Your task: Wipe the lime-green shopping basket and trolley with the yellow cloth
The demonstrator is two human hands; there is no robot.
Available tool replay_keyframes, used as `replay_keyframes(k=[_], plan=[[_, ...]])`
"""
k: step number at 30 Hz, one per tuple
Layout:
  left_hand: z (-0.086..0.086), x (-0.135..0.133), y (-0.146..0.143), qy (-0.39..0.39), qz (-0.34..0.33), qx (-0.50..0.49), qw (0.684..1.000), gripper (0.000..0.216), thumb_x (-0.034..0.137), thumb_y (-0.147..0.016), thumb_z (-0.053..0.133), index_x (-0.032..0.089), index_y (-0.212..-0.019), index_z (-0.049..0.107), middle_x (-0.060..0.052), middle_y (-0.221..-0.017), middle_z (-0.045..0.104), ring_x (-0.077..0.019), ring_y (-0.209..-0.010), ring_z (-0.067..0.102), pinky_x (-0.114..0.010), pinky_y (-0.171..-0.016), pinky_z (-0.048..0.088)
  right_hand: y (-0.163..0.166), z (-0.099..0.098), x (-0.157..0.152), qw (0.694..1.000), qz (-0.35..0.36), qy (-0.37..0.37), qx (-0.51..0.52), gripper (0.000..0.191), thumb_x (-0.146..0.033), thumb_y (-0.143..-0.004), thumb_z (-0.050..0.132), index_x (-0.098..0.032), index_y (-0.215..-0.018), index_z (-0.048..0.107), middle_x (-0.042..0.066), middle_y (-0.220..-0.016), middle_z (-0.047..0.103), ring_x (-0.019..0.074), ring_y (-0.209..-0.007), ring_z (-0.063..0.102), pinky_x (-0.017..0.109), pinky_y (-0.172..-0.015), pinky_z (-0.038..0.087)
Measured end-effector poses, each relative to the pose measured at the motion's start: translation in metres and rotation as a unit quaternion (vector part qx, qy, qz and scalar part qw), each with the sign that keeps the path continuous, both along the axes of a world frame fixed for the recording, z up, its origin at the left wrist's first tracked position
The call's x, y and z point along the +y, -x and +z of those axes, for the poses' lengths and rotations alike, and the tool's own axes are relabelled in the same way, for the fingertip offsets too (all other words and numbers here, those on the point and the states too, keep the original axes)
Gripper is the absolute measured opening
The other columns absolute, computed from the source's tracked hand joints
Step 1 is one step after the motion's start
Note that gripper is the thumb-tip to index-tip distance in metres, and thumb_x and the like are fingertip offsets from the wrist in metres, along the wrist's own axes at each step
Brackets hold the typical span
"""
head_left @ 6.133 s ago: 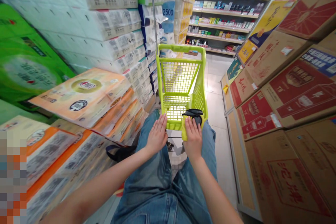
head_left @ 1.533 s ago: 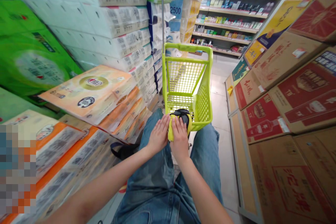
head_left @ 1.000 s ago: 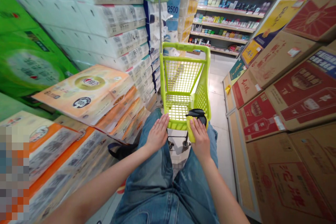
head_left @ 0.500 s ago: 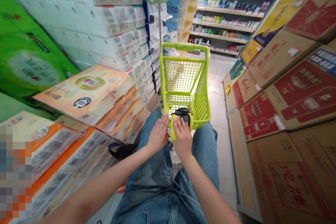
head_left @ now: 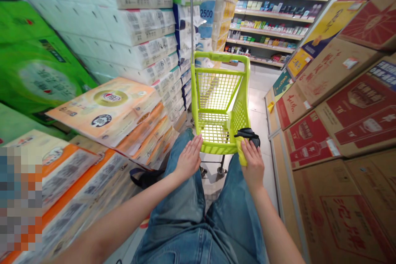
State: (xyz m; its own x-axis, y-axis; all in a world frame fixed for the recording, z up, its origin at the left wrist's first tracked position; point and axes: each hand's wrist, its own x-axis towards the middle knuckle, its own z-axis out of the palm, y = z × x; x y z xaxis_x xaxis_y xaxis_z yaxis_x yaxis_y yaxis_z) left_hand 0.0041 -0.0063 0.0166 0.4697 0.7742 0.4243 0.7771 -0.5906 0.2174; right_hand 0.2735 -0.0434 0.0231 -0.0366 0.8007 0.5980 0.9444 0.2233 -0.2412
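A lime-green plastic shopping cart [head_left: 221, 148] stands before my knees, its mesh basket bare inside. My left hand [head_left: 190, 156] lies with straight fingers against the near left corner of the basket, fingertips touching the rim; its thumb is mostly hidden. At the near right corner, my right hand [head_left: 254, 165] presses a yellow cloth [head_left: 241, 152] to the cart's rim. A black, crumpled-looking item [head_left: 250, 135] sticks out beyond its fingers, bunched with the cloth; its kind cannot be made out.
Tissue packs [head_left: 148, 24] are stacked along the left, with orange packs [head_left: 105, 103] jutting out near my left arm. Cardboard cartons [head_left: 334, 132] line the right side. A grey pole [head_left: 192, 24] rises from the cart's left side. Shelves of small boxes [head_left: 272, 16] stand at the back.
My right hand has moved right along the near rim, from beside my left hand to the right corner, taking the yellow cloth and black item along. My left hand stays at its corner.
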Motion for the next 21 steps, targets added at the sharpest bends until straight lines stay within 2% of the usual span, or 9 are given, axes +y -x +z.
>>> replay_keyframes(k=[2, 5, 10, 13, 16, 18, 21], plan=[[0.001, 0.0, -0.001, 0.004, -0.003, -0.004, 1.0, 0.084, 0.007, -0.082, 0.043, 0.013, -0.157, 0.004, -0.011, -0.163, 0.02, -0.0232, -0.152, 0.015, -0.045, -0.121, 0.025, 0.004, -0.002, 0.0, 1.0, -0.022, -0.002, 0.017, 0.068, -0.005, -0.084, 0.041, -0.023, -0.15, 0.038, 0.008, -0.149, 0.049, 0.0236, -0.143, 0.039, 0.051, -0.117, 0.032], [0.004, -0.001, -0.001, 0.014, -0.008, -0.008, 1.0, 0.084, 0.01, -0.082, 0.045, 0.012, -0.157, 0.005, -0.012, -0.163, 0.019, -0.0235, -0.152, 0.013, -0.045, -0.121, 0.024, 0.035, -0.004, 0.0, 0.999, -0.037, 0.008, 0.037, 0.073, -0.002, -0.08, 0.039, -0.019, -0.15, 0.037, 0.01, -0.151, 0.046, 0.0243, -0.145, 0.034, 0.051, -0.118, 0.03], [0.006, -0.003, 0.0, 0.023, -0.012, -0.014, 1.0, 0.086, 0.007, -0.08, 0.044, 0.013, -0.157, 0.005, -0.012, -0.163, 0.019, -0.0242, -0.152, 0.013, -0.047, -0.121, 0.025, 0.111, -0.001, 0.002, 0.999, 0.027, 0.035, 0.026, 0.07, -0.003, -0.082, 0.042, -0.019, -0.15, 0.037, 0.009, -0.152, 0.045, 0.0246, -0.145, 0.035, 0.049, -0.118, 0.03], [0.005, -0.002, 0.0, 0.023, -0.014, -0.009, 1.0, 0.086, 0.007, -0.079, 0.044, 0.012, -0.157, 0.006, -0.013, -0.163, 0.02, -0.0248, -0.152, 0.013, -0.047, -0.121, 0.024, 0.133, 0.001, 0.004, 0.998, 0.056, 0.036, 0.02, 0.066, -0.007, -0.085, 0.045, -0.019, -0.15, 0.038, 0.009, -0.151, 0.046, 0.0243, -0.145, 0.035, 0.047, -0.118, 0.03], [0.004, -0.001, 0.002, 0.017, -0.009, -0.003, 1.0, 0.087, 0.005, -0.078, 0.043, 0.012, -0.157, 0.007, -0.012, -0.163, 0.021, -0.0233, -0.152, 0.013, -0.045, -0.122, 0.024, 0.117, 0.0, 0.003, 0.996, 0.087, 0.032, -0.002, 0.067, -0.006, -0.085, 0.045, -0.021, -0.15, 0.038, 0.007, -0.15, 0.048, 0.0221, -0.145, 0.035, 0.046, -0.119, 0.029], [0.004, -0.001, 0.003, 0.014, -0.008, 0.0, 1.0, 0.087, 0.003, -0.078, 0.042, 0.012, -0.157, 0.007, -0.011, -0.163, 0.021, -0.0221, -0.152, 0.014, -0.044, -0.122, 0.023, 0.091, -0.001, 0.001, 0.995, 0.095, 0.027, -0.015, 0.068, -0.004, -0.084, 0.042, -0.022, -0.15, 0.037, 0.007, -0.149, 0.049, 0.0209, -0.144, 0.036, 0.046, -0.12, 0.027], [0.004, 0.0, 0.003, 0.014, -0.01, 0.001, 1.0, 0.086, 0.004, -0.079, 0.042, 0.012, -0.157, 0.006, -0.011, -0.163, 0.021, -0.0216, -0.152, 0.014, -0.043, -0.122, 0.023, 0.043, -0.002, -0.002, 0.997, 0.07, 0.009, -0.02, 0.065, -0.005, -0.086, 0.042, -0.022, -0.15, 0.038, 0.008, -0.148, 0.05, 0.0217, -0.144, 0.038, 0.047, -0.119, 0.029]])
